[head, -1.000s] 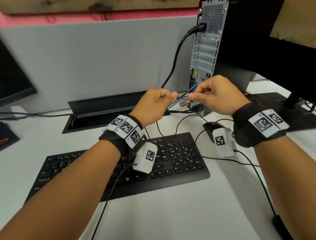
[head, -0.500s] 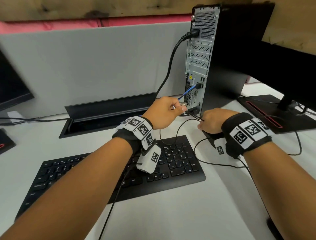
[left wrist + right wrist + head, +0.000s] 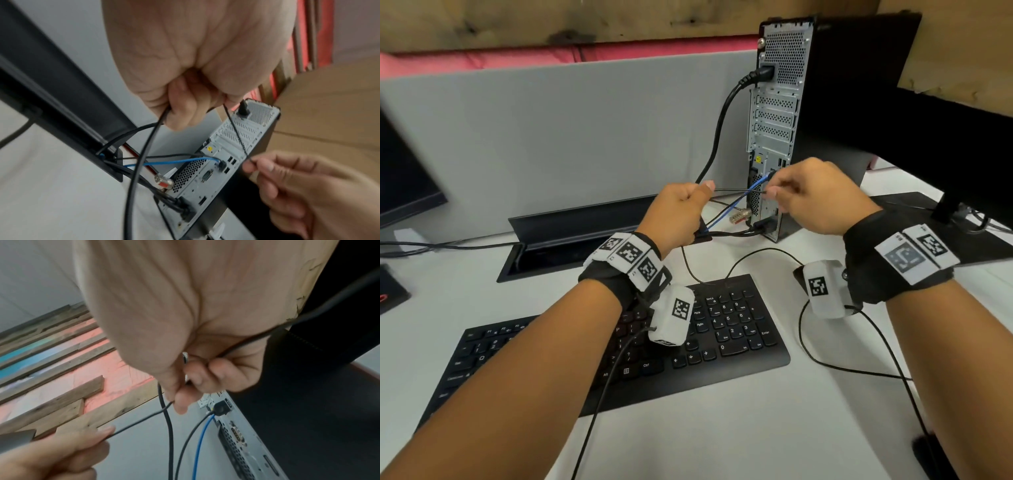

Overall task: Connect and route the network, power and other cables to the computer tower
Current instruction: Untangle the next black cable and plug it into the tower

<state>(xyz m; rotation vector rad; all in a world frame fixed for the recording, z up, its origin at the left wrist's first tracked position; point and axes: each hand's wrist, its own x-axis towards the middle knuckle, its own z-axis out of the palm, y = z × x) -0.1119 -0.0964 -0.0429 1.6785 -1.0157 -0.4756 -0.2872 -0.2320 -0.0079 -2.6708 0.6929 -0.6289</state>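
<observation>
The right hand (image 3: 822, 195) pinches a thin black cable (image 3: 732, 189) near its end, fingers curled, just in front of the back of the computer tower (image 3: 774, 137). The left hand (image 3: 678, 212) is a closed fist round the same cable, stretched taut between the two hands.

A blue cable (image 3: 174, 162) is already plugged into the tower's back panel, and a thick black power cord (image 3: 719, 123) sits in its socket near the top. The tower stands on the far right of the counter (image 3: 705, 428), behind a keyboard (image 3: 722, 342).

The step seems to be connecting this thin cable; next, its plug must be lined up with a free port.

Half a second ago the right hand was low on the counter; it has since risen to the cable.
</observation>
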